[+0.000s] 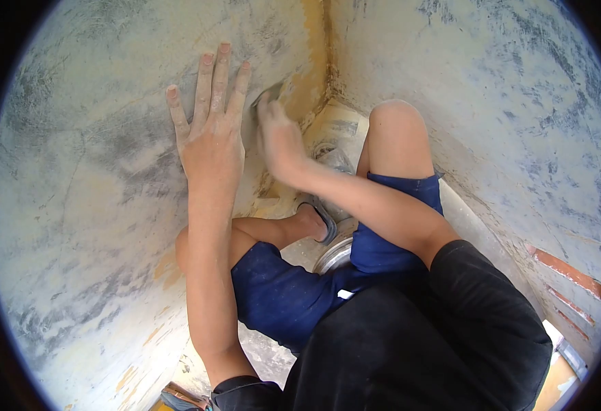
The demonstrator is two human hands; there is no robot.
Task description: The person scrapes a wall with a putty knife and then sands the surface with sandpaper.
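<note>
My left hand (215, 130) lies flat against the mottled grey-white wall (108, 157), its dusty fingers spread and pointing up. Just right of it, my right hand (280, 137) is closed around a thin, dark-edged scraper (267, 97) held at the same wall, near the corner. Motion blurs the right hand a little, and its fingers hide most of the tool. Bare yellowish wall shows beside the blade.
A second patchy wall (492, 103) meets the first at a brown-stained corner (328, 48). My bent knees, in blue shorts (280, 288), flank a round metal rim (334, 255). A clear plastic item (336, 159) lies near the corner. Reddish exposed strips (567, 272) mark the right wall.
</note>
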